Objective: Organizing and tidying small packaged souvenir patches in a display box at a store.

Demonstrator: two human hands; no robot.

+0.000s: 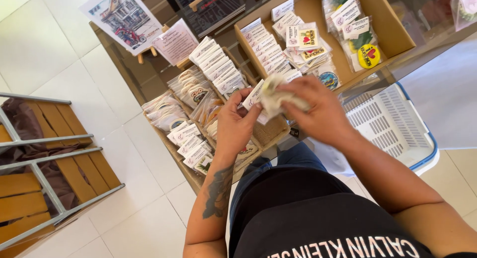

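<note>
While most small packets are already seen stood in rows in the far cardboard tray (392,32) and the wicker tray (271,134), one soft packet bundle (278,96) is gripped between the left hand (237,126) and the right hand (323,111), unplaced

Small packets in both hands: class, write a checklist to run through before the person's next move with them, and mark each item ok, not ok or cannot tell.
1. Left hand grips the bundle of small packets: ok.
2. Right hand also on the bundle, fingers over its top: ok.
3. Bundle held above the wooden tray, not touching the stock below: ok.
4. Free room in the tray for more packets: cannot tell, the hands cover it.
5. Rows of carded packets stand in order: ok.
6. White plastic basket apart from the hands: ok.
</note>
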